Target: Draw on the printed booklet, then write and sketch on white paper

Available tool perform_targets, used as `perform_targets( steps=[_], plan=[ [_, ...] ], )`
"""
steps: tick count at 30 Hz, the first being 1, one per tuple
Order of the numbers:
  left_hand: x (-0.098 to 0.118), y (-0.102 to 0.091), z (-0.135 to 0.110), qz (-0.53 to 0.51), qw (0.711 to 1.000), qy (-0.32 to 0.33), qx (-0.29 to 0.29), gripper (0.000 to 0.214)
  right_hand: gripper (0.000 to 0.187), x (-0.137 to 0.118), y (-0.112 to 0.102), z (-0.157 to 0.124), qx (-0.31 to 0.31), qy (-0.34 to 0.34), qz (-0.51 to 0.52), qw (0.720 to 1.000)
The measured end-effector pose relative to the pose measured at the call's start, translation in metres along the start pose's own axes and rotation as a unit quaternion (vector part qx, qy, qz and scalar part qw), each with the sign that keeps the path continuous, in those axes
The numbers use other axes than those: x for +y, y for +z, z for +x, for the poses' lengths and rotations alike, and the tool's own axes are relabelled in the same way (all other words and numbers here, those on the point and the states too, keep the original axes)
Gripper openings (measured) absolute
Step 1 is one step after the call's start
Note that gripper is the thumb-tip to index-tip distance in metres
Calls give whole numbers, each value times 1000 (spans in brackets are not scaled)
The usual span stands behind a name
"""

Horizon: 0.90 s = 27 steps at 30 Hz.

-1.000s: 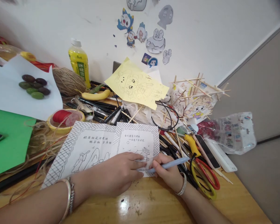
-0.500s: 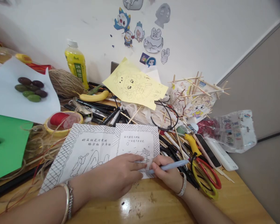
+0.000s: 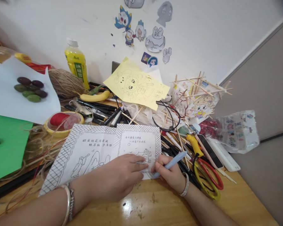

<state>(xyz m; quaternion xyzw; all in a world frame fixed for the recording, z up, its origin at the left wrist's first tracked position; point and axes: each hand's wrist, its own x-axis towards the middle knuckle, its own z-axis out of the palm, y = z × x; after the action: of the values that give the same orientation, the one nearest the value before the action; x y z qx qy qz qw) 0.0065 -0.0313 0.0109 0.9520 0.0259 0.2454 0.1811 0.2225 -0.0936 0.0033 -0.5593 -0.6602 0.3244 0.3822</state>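
Note:
A folded white paper [image 3: 129,130] with line drawings, handwritten characters and a cross-hatched border lies on the wooden table. My left hand [image 3: 119,177] rests flat across its lower middle, fingers stretched out to the right over the drawing of a small house. Pinched in my right hand [image 3: 168,174] is a light blue pen [image 3: 175,160], tilted up to the right. The pen's tip meets the paper at its lower right corner, close to the hatched border.
Behind the paper lie several black markers [image 3: 112,117], a yellow banana [image 3: 95,96] and a yellow sheet with a drawing [image 3: 136,83]. On the right are scissors [image 3: 208,182], a phone [image 3: 209,150] and a stick frame [image 3: 200,94]. Red thread [image 3: 58,119] and a bottle [image 3: 76,62] stand left.
The pen's tip has shifted slightly right and down toward the paper's corner, and the pen now stands more upright. My left hand has stayed in place.

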Motion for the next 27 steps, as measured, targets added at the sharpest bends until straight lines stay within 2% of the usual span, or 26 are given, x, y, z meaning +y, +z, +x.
perform_targets(
  steps=[4,10,17,27],
  plan=[
    [0,1,0,7,1000,2,12,17,38,-3,1,-1,16,1,-3,1000],
    [-1,2,0,23,1000,7,8,15,37,-3,3,-1,-9,-31,-66,997],
    [-1,2,0,26,1000,7,-1,16,35,-2,2,0,-31,-29,-64,997],
    [-1,0,1,22,1000,14,1,16,34,0,3,-1,-13,-26,-50,998]
  ],
)
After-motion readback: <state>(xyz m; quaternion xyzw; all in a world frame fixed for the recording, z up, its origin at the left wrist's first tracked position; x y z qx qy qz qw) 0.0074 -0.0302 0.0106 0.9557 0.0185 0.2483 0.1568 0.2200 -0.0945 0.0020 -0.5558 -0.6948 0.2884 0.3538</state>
